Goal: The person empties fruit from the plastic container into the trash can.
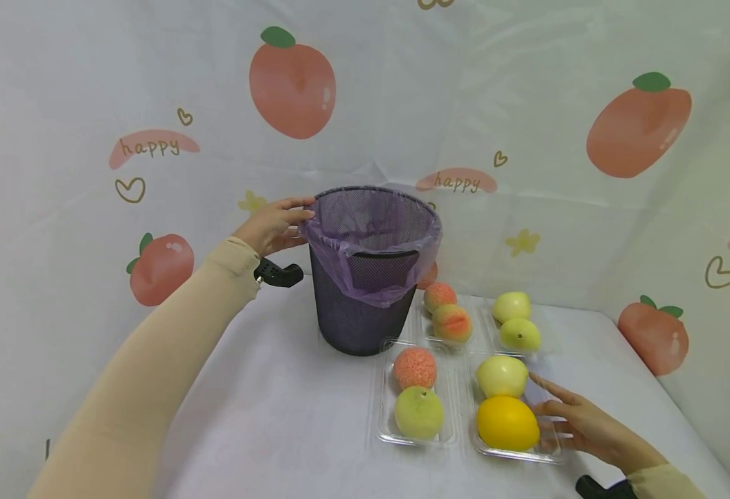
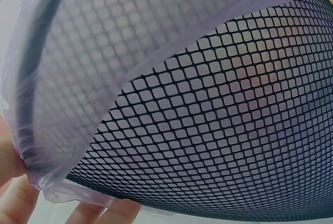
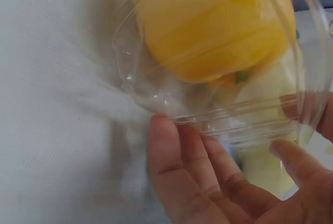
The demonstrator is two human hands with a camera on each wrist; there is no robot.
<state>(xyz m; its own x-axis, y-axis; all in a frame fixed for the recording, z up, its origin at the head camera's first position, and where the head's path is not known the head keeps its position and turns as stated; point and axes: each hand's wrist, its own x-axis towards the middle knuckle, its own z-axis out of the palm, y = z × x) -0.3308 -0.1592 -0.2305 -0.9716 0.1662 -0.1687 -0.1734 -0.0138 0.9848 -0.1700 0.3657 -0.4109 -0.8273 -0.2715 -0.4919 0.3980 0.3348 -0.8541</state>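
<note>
A dark mesh wastebasket [image 1: 359, 312] stands upright, lined with a purple plastic bag [image 1: 365, 277] folded over its rim. My left hand [image 1: 278, 225] holds the rim at its left side, with fingertips showing along the mesh and bag in the left wrist view. To the right, my right hand [image 1: 589, 423] touches the side of a clear plastic box [image 1: 530, 456], its fingers fairly straight along the edge. That box contains a yellow oval fruit [image 1: 507, 424] and a pale yellow-green fruit [image 1: 502, 376]. The yellow one [image 3: 218, 31] looms large in the right wrist view.
Another clear box [image 1: 396, 438] with a reddish-orange fruit [image 1: 415, 368] and a green fruit [image 1: 419, 413] lies to the left. Behind are boxes with peach-coloured fruits [image 1: 452, 324] and yellow-green fruits [image 1: 520, 335]. A printed curtain [image 1: 365, 90] hangs behind the white table [image 1: 265, 416].
</note>
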